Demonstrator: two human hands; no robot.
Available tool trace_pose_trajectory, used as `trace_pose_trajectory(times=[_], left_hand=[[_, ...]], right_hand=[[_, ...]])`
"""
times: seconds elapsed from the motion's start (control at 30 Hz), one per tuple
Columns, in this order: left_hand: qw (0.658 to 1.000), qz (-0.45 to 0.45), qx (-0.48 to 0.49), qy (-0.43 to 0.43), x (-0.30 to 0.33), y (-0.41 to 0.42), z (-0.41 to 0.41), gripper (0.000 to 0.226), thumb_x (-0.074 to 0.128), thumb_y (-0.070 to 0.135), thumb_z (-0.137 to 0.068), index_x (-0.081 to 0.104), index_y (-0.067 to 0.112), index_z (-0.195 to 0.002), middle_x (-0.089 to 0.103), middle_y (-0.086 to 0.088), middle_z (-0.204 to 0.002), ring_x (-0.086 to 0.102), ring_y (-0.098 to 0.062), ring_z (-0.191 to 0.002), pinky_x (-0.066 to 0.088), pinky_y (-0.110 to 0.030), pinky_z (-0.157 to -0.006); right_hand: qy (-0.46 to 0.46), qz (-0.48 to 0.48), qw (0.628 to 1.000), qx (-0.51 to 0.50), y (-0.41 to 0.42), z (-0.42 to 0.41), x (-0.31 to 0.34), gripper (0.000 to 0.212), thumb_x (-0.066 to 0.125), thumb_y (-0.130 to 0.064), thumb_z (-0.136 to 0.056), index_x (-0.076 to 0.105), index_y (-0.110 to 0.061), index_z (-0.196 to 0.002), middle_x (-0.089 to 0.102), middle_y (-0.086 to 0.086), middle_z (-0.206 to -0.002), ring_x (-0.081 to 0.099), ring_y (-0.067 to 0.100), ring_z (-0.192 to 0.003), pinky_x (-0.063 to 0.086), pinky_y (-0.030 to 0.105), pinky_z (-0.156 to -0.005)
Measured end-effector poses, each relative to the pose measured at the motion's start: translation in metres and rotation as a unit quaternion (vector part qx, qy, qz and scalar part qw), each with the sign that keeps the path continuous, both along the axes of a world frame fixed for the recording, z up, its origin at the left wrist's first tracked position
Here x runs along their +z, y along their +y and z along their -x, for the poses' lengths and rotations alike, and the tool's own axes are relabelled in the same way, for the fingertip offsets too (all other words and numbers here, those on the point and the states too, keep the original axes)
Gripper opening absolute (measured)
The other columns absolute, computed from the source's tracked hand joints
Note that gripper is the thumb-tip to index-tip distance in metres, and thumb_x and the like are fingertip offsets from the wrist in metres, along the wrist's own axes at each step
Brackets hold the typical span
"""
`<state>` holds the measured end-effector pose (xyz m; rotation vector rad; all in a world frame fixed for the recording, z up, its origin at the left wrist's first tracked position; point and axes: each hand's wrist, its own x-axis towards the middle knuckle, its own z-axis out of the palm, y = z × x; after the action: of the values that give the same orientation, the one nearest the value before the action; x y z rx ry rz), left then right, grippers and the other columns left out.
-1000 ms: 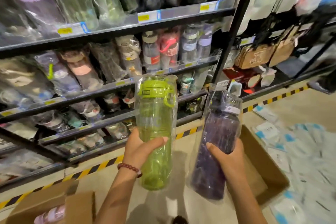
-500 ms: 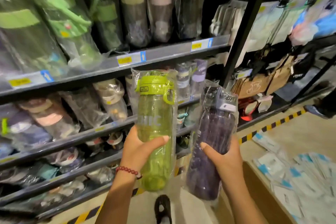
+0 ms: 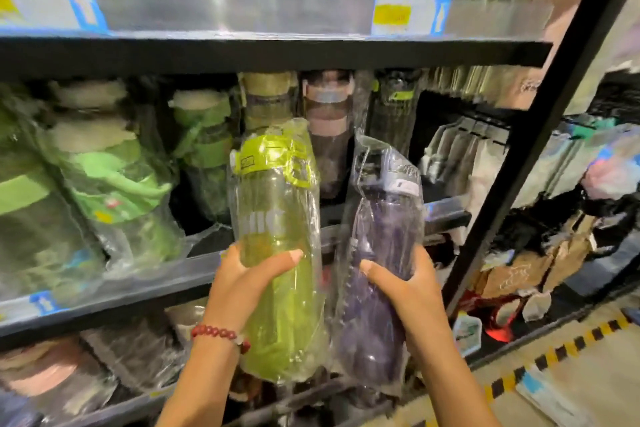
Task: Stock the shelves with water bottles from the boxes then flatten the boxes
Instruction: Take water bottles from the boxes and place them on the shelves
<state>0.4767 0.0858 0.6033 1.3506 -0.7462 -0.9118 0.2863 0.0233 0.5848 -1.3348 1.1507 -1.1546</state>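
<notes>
Left hand (image 3: pixel 242 274) grip clamped around green bottle (image 3: pixel 277 253), right hand (image 3: pixel 405 284) around purple bottle (image 3: pixel 377 253).

Red bead bracelet (image 3: pixel 219 334); yellow-black floor tape (image 3: pixel 554 350); brown bags (image 3: pixel 540 263) at right.

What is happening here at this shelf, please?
A person is stocking a store shelf. The left hand holds a green bottle and the right hand holds a purple bottle, both upright in clear plastic wrap. Both are raised in front of the shelf, which already carries wrapped bottles. Neither bottle is set down yet.
</notes>
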Motion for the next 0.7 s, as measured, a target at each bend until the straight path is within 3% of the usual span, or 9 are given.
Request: trace_pose_trajectory(times=[0.1,0.3,0.43,0.53,0.7], left_hand=[[1.000,0.010,0.008,0.001,0.012,-0.014,-0.007,0.087,0.083,0.051,-0.029,0.064,0.019,-0.108,0.074,-0.002,-0.094,0.070,-0.024,-0.089,0.054,-0.045,-0.082],[0.997,0.060,0.043,0.014,0.036,-0.032,-0.014,0.073,0.076,0.046,-0.032,0.065,0.019,-0.099,0.074,0.002,-0.081,0.071,-0.015,-0.075,0.053,-0.027,-0.060],[0.988,0.113,0.094,0.053,0.031,-0.046,-0.002,0.076,0.079,0.038,-0.034,0.065,0.013,-0.104,0.073,-0.008,-0.088,0.070,-0.026,-0.082,0.055,-0.039,-0.070],[0.977,0.151,0.142,0.051,0.028,-0.058,0.005,0.078,0.079,0.038,-0.035,0.062,0.013,-0.107,0.073,-0.007,-0.090,0.070,-0.023,-0.080,0.054,-0.035,-0.066],[0.959,0.195,0.194,0.060,0.030,-0.076,0.006,0.075,0.078,0.039,-0.037,0.060,0.015,-0.106,0.073,-0.003,-0.089,0.071,-0.017,-0.078,0.055,-0.024,-0.058]], right_hand=[[-0.024,-0.011,0.999,0.046,-0.029,-0.011,0.016,0.073,0.078,-0.048,-0.044,0.056,-0.030,-0.112,0.068,-0.007,-0.105,0.067,0.013,-0.093,0.054,0.039,-0.084],[-0.145,-0.072,0.978,0.132,-0.078,-0.023,0.049,0.067,0.081,-0.028,-0.047,0.061,-0.013,-0.109,0.073,0.007,-0.089,0.070,0.024,-0.079,0.055,0.039,-0.071],[-0.201,-0.063,0.968,0.134,-0.101,-0.025,0.054,0.060,0.081,-0.022,-0.056,0.059,-0.017,-0.111,0.073,0.007,-0.095,0.071,0.021,-0.081,0.053,0.034,-0.067],[-0.207,-0.012,0.972,0.114,-0.116,-0.027,0.055,0.062,0.076,-0.027,-0.060,0.056,-0.020,-0.118,0.071,0.006,-0.105,0.070,0.021,-0.090,0.053,0.037,-0.074],[-0.246,0.038,0.966,0.073,-0.137,-0.031,0.046,0.056,0.074,-0.016,-0.073,0.052,-0.017,-0.124,0.067,0.009,-0.112,0.067,0.023,-0.098,0.052,0.039,-0.082]])
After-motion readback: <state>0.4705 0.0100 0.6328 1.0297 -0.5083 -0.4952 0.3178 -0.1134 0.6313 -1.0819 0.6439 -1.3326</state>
